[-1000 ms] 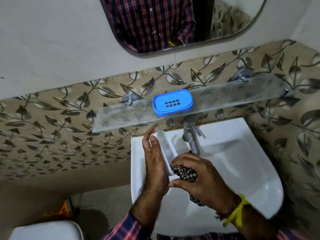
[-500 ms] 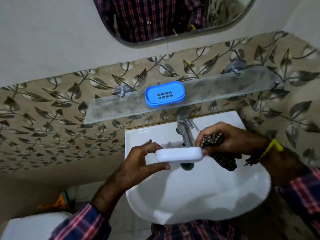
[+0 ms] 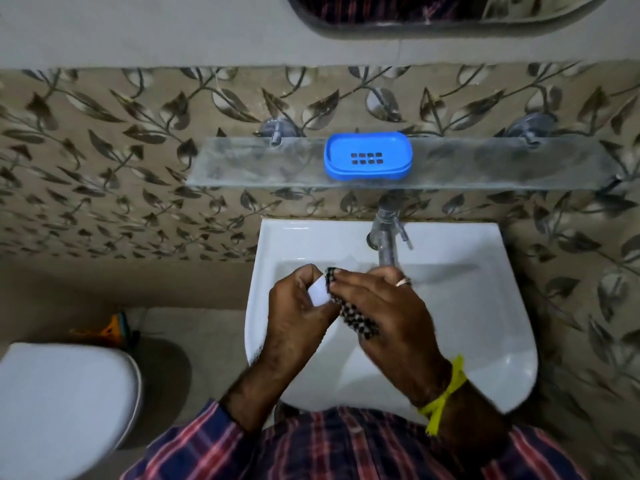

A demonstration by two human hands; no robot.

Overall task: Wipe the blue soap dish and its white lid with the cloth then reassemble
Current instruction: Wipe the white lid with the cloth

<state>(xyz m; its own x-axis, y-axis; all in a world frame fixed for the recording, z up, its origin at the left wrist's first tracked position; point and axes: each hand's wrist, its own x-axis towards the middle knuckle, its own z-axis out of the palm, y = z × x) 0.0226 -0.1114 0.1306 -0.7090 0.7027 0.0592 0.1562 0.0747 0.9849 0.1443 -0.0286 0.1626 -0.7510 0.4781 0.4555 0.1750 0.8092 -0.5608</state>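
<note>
While blue soap dish (image 3: 368, 160) sits on glass shelf (image 3: 242, 168), left hand (image 3: 298, 306) fingers pinching white lid (image 3: 318, 293); right hand (image 3: 388, 306) pressing cloth (image 3: 356, 318).

Frosted glass shelf (image 3: 485, 164) on the leaf-patterned wall, bearing only the blue soap dish (image 3: 368, 160), near its middle.

Showing a blue soap dish (image 3: 367, 160), a white lid (image 3: 318, 293), a black-and-white speckled cloth (image 3: 356, 315), a white sink (image 3: 485, 306), brown leaf-patterned tiles (image 3: 104, 161), a red-and-navy plaid sleeve (image 3: 194, 441), a yellow wristband (image 3: 445, 393).
</note>
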